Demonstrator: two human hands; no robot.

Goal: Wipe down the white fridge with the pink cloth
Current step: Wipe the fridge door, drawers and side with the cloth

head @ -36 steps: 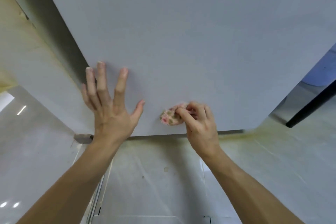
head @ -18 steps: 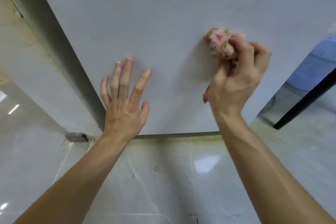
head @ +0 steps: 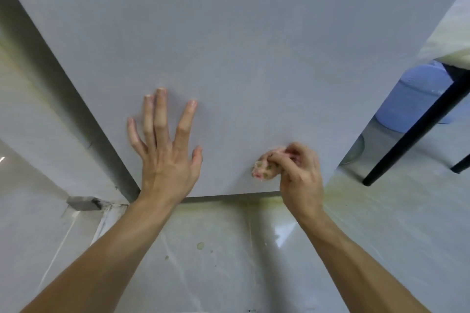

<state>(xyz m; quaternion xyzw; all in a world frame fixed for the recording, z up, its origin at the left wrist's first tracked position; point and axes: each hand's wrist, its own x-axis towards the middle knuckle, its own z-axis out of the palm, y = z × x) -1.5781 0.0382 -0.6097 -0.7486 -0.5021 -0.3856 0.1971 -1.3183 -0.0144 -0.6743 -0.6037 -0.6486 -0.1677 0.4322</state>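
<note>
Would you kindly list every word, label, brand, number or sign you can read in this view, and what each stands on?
None: no readable text shows in this view.
The white fridge is plain, with no badge or label in view.
The pink cloth gripped by the right hand shows only a pattern.
The blue container and floor show no writing.

Soft, even indoor light, kinda flat; glare patches on glossy floor, fisheye bending at edges, slightly mushy.
</note>
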